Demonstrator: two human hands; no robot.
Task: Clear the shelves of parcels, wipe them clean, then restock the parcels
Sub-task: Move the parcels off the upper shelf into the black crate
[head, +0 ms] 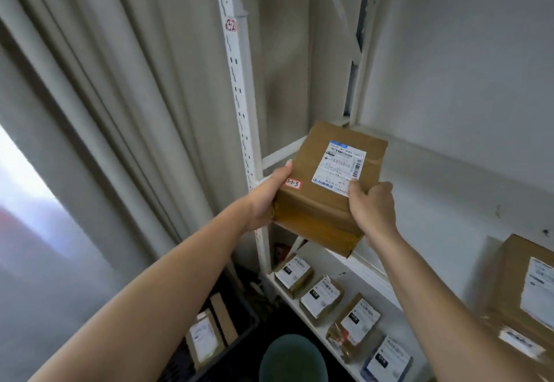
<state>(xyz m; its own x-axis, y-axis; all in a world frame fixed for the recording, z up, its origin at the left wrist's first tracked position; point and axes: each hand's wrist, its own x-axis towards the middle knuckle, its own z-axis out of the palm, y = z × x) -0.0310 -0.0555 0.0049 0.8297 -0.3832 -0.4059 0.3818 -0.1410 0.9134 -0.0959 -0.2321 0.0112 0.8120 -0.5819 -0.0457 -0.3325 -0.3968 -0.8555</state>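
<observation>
Parcel [326,185], mid-frame, is gripped at its near end by both the left hand [265,198] and the right hand [371,206], held over the bare shelf [449,177] beyond. Its overhanging near edge could tip it off if released early.

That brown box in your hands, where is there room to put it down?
The upper shelf behind the brown box is bare, from the left post along the back wall. The lower shelf is crowded: small parcels line its front, a big box sits at right.
</observation>
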